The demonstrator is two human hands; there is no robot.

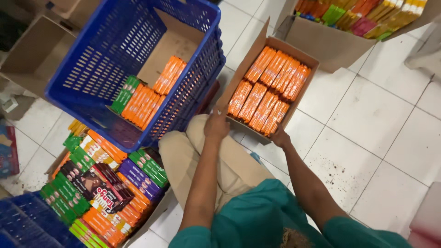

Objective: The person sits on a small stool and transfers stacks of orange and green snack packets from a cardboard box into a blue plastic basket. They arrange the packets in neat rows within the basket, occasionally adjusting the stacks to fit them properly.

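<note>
An open brown cardboard box [250, 57] full of orange snack packs [268, 89] rests tilted on my knee and the floor. My left hand [216, 125] grips the box's near left edge. My right hand [280, 138] holds its near right corner from below. To the left a blue plastic crate [98, 59] holds more orange packs [154, 92] and a green pack [125, 93] on a cardboard liner.
A low box [98, 193] of mixed green, orange, purple and brown packs lies at the lower left. Another cardboard box [330, 39] with colourful packs stands at the top right. An empty cardboard box [32, 50] is at the far left. White floor tiles [381, 128] spread to the right.
</note>
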